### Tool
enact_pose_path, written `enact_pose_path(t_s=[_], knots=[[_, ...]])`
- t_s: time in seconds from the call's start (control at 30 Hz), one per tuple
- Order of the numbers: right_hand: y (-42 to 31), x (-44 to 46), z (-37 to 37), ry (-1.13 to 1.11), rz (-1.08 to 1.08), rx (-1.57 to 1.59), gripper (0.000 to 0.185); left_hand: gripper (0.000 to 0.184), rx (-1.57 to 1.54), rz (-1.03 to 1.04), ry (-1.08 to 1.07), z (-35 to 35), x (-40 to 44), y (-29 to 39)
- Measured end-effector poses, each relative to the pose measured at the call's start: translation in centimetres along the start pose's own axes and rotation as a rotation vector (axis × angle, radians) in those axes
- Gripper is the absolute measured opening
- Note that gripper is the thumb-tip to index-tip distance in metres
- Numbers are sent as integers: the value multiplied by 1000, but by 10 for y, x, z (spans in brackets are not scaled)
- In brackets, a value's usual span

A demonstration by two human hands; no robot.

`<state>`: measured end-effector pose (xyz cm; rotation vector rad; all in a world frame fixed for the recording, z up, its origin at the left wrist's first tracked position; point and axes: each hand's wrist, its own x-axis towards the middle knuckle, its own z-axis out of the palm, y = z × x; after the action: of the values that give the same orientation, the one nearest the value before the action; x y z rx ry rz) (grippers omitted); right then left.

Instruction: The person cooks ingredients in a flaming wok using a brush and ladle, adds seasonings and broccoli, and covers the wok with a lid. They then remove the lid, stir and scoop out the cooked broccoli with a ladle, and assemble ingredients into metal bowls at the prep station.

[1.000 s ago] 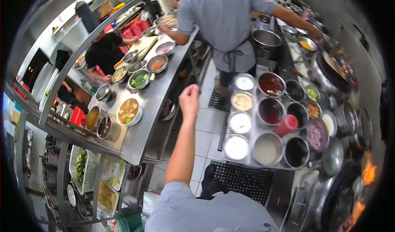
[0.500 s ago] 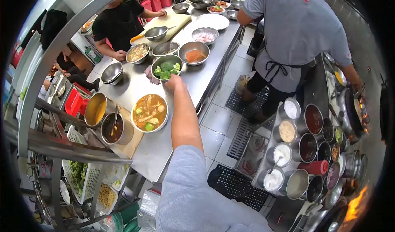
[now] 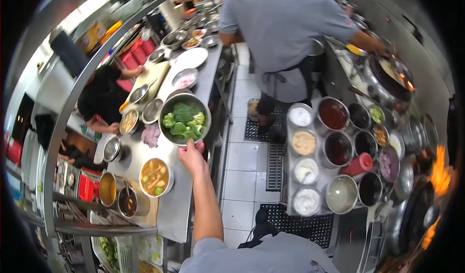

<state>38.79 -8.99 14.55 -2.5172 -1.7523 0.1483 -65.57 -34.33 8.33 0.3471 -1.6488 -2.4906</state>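
Observation:
My left hand is closed on the near rim of a metal bowl, lifted above the steel worktable. Broccoli florets fill the bowl, which tips slightly towards me. Below and left of my hand stands a white container of chunky orange-brown soup. A purplish, limp piece of food lies on the table left of the bowl. My right hand is out of view.
A co-worker in grey stands ahead at the stove. Flames rise at right. Tubs of sauces and powders, including a white powder tub, stand on the right counter. Another person is across the table. A metal rail crosses lower left.
My left hand has lifted the broccoli bowl off the table and brought it nearer. The view has turned to the right, so the table sits further left.

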Motion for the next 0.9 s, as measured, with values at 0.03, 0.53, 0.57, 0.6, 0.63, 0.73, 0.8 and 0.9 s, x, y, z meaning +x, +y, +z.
enact_pose_path(t_s=[0.03, 0.53, 0.57, 0.6, 0.63, 0.73, 0.8, 0.9], knots=[[23, -6, -1, 22, 2, -1, 55, 13, 26, -32, -131, 17, -42, 11], [49, -148, -156, 269, -31, 302, 68, 26, 396, 322, -1858, 270, -763, -94], [49, -147, -164, 261, -51, 243, 67, 14, 363, 503, -1892, 277, -793, -115], [50, -143, -169, 350, -162, 159, 67, 13, 235, 703, -1840, 279, -823, -127], [53, -142, -172, 332, -145, 142, 67, 18, 104, 894, -1768, 280, -848, -135], [63, -127, -181, 223, -84, 114, 66, 34, -20, 1084, -1662, 296, -912, -151], [59, -107, -184, 199, -99, 130, 65, 35, 58, 1160, -1716, 301, -939, -153], [63, -66, -173, 310, -227, 125, 63, 33, 43, 1179, -1645, 311, -956, -171]])
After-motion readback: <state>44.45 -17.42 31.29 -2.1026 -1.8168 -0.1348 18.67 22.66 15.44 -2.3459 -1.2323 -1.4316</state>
